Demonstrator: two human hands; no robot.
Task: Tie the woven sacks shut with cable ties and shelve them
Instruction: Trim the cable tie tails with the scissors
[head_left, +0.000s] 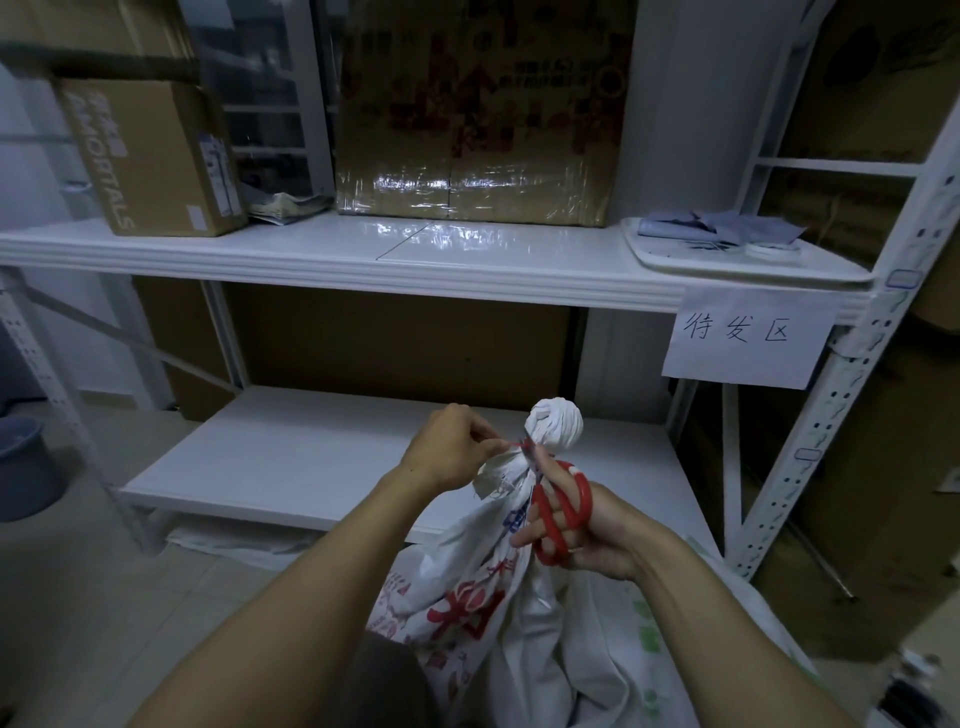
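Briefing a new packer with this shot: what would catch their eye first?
Red-handled scissors in the right hand, blades at the bunched neck of the white woven sack, centre frame. The left hand pinches the red cable tie. Upper right, a handwritten paper sign hangs from the shelf edge.

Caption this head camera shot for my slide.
Left hand pinches the red cable tie around the sack neck; right hand holds red scissors at it.
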